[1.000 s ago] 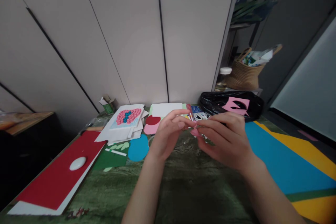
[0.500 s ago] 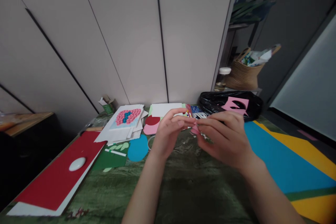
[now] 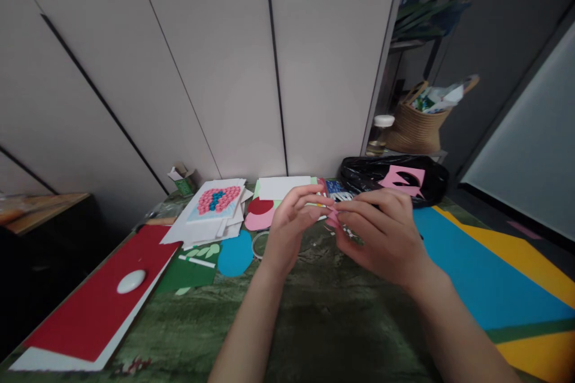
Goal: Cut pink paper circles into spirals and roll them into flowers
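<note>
A small pink paper piece (image 3: 333,219) is pinched between the fingertips of both hands, above the middle of the table. My left hand (image 3: 291,224) closes on its left side, thumb against fingers. From the right, my right hand (image 3: 380,230) grips it, and its fingers cover part of it. The exact shape of the paper is hard to make out. Behind the hands lie a white cable (image 3: 342,196) and small packets, partly hidden. Near my left wrist are a roll of tape (image 3: 259,245) and a blue paper shape (image 3: 236,253).
Left are red sheets (image 3: 101,305) with a white mouse (image 3: 132,281), green paper (image 3: 188,278) with a marker (image 3: 196,261), and a pink-and-blue flower picture (image 3: 215,200) on papers. Right are large blue sheets (image 3: 480,269), yellow sheets (image 3: 521,251) and a black bag (image 3: 363,170) holding pink scrap (image 3: 404,178).
Both hands stay almost in place while the fingers work the pink paper. The left fingertips have drawn slightly left and more of the paper shows between the hands.
</note>
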`<state>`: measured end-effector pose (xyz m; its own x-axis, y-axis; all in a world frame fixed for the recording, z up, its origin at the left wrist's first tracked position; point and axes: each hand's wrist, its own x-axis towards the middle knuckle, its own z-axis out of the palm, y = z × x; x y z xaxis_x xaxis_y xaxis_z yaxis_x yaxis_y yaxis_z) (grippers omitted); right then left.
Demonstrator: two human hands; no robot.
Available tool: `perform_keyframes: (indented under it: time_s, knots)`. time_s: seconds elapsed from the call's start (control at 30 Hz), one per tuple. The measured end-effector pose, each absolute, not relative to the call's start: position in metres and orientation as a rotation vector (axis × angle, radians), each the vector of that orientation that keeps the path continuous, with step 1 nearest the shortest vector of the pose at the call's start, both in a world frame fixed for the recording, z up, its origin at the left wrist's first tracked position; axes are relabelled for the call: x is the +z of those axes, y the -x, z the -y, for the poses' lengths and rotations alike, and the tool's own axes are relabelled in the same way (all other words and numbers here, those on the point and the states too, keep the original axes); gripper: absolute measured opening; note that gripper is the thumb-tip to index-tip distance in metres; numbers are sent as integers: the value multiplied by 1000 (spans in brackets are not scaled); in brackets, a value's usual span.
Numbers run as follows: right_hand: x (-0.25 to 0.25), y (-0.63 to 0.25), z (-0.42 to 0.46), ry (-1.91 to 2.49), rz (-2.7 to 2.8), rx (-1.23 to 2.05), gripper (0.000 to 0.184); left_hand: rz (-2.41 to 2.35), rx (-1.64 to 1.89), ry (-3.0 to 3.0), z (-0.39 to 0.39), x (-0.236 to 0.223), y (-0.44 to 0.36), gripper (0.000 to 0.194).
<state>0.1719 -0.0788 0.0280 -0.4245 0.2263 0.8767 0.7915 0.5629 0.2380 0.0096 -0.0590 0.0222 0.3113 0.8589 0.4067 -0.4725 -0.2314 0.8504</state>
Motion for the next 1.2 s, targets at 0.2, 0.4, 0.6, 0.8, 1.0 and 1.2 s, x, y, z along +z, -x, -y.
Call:
perform_keyframes:
  time_s: [0.2, 0.4, 0.6, 0.8, 1.0, 1.2]
  knots:
    - [29, -170, 79, 824, 1933, -845, 14, -481, 1314, -1301, 59, 23, -10, 28]
    - [30, -172, 80, 829, 1917, -951, 11, -528, 1368, -1208, 57, 19, -18, 32]
    - [31, -173, 81, 840, 1904, -977, 12, -594, 1438, -1354, 57, 18, -17, 13]
    - [31, -173, 80, 837, 1905, -1004, 13, -771, 1637, -2024, 64, 24, -12, 11]
    - [31, -174, 82, 833, 1889, -1038, 15, -859, 1727, -2237, 67, 25, -11, 12]
    - [31, -172, 84, 820, 1907, -1062, 13, -911, 1520, -1748, 61, 24, -12, 8]
